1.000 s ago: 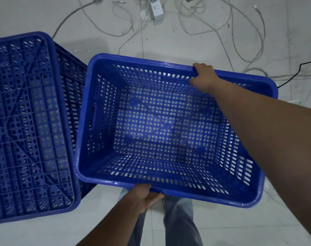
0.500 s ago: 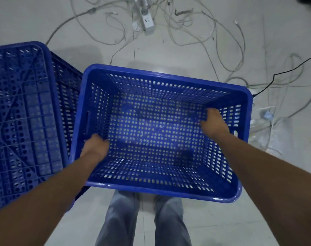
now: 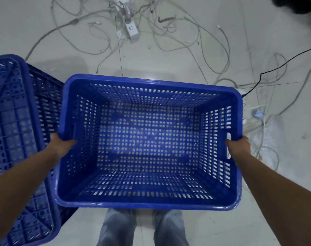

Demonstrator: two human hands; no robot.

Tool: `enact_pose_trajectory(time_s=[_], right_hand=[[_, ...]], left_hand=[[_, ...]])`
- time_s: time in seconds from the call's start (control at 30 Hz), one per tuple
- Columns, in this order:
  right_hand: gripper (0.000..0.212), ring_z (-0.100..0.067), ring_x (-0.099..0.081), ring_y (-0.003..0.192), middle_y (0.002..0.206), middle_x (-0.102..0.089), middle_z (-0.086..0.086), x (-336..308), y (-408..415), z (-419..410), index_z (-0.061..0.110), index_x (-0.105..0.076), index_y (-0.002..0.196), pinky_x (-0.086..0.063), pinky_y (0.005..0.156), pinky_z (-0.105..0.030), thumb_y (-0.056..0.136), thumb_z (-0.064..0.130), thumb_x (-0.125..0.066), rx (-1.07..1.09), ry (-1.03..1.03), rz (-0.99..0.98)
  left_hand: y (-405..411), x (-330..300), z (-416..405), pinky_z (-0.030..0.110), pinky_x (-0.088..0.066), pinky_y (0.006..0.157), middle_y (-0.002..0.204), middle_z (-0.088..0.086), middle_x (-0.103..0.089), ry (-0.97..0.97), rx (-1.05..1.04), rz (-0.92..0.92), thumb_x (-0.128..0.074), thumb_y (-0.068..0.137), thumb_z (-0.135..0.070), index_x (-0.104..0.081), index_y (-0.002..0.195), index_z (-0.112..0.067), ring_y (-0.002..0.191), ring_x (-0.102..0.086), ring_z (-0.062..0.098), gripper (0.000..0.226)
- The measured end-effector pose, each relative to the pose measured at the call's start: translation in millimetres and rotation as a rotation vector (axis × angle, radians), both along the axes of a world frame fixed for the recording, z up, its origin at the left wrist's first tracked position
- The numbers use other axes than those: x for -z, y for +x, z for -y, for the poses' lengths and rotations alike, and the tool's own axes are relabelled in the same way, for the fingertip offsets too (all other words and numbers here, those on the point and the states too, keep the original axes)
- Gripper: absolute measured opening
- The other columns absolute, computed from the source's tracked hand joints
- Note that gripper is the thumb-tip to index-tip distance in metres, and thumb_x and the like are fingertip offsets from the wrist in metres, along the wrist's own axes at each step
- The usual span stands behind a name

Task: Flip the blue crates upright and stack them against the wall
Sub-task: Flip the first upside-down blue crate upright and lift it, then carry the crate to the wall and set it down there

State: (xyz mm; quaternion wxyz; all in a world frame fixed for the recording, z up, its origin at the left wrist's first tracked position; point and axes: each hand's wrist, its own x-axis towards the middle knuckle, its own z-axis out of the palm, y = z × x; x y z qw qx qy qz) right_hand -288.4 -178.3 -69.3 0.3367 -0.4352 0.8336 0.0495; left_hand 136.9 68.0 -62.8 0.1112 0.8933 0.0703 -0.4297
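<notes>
A blue perforated crate [image 3: 149, 205] sits upright in front of me, open side up and empty. My left hand [image 3: 60, 145] grips its left short side at the handle slot. My right hand [image 3: 239, 146] grips the right short side at the handle slot there. A second blue crate [image 3: 14, 132] lies upside down at the left, its ribbed bottom facing up, touching or nearly touching the held crate. No wall is in view.
White tiled floor all around. A tangle of grey cables with a white power strip [image 3: 131, 31] lies ahead. A black cable [image 3: 275, 68] and a small plug [image 3: 257, 113] lie at the right. My legs [image 3: 142, 228] stand just below the crate.
My hands left the crate's long rims, went inside it, and now hold the two short sides at the handle slots. The crate sits squarer and closer to me.
</notes>
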Motion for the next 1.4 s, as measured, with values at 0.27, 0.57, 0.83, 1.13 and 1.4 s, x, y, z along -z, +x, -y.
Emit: enact_pose_trajectory(time_s=[0.27,0.57,0.83,1.13,1.4], right_hand=[[0.046,-0.040,-0.060,0.097,0.114,-0.062,-0.025,-27,-18,14,-0.010,-0.056,0.119,-0.050,0.092,-0.051,0.082,0.013,-0.069,0.060,0.077,0.046],[0.020,-0.035,-0.059,0.072,0.085,-0.061,-0.020,-175,-45,63,0.000,-0.056,0.097,-0.053,0.070,-0.044,0.078,-0.004,-0.061,-0.005,0.117,0.198],[0.026,-0.032,-0.055,0.064,0.070,-0.056,-0.022,-370,-21,108,-0.005,-0.056,0.091,-0.055,0.068,-0.054,0.083,0.018,-0.065,-0.230,-0.217,0.191],[0.025,-0.039,-0.067,0.083,0.090,-0.068,-0.025,-617,14,112,0.000,-0.058,0.079,-0.055,0.072,-0.043,0.086,0.023,-0.063,-0.475,-0.466,0.201],[0.017,-0.036,-0.066,0.076,0.085,-0.068,-0.022,-765,66,84,-0.003,-0.062,0.083,-0.047,0.058,-0.034,0.079,0.013,-0.064,-0.644,-0.639,0.206]], left_hand=[[22,-18,-18,0.062,-0.037,0.106,0.146,0.015,-0.045,-0.044,-0.183,-0.102,-0.072,0.082,-0.029,-0.042,0.142,-0.008,0.129,-0.045,0.043,0.070],[18,-194,23,0.050,-0.045,0.076,0.067,0.019,-0.049,-0.223,-0.032,-0.064,-0.054,0.096,-0.021,-0.051,0.073,-0.006,0.058,-0.045,0.032,0.028],[22,-427,33,0.027,-0.042,0.041,0.033,0.011,-0.048,-0.422,0.025,0.250,-0.057,0.090,-0.005,-0.047,0.059,-0.002,0.027,-0.043,0.022,0.033],[9,-656,-13,0.022,-0.036,0.033,0.052,0.013,-0.043,-0.584,-0.039,0.478,-0.050,0.093,0.002,-0.045,0.063,0.003,0.027,-0.041,0.022,0.031],[-4,-785,-104,0.023,-0.039,0.034,0.043,0.012,-0.045,-0.681,-0.143,0.615,-0.054,0.090,0.005,-0.047,0.064,0.004,0.026,-0.040,0.020,0.028]])
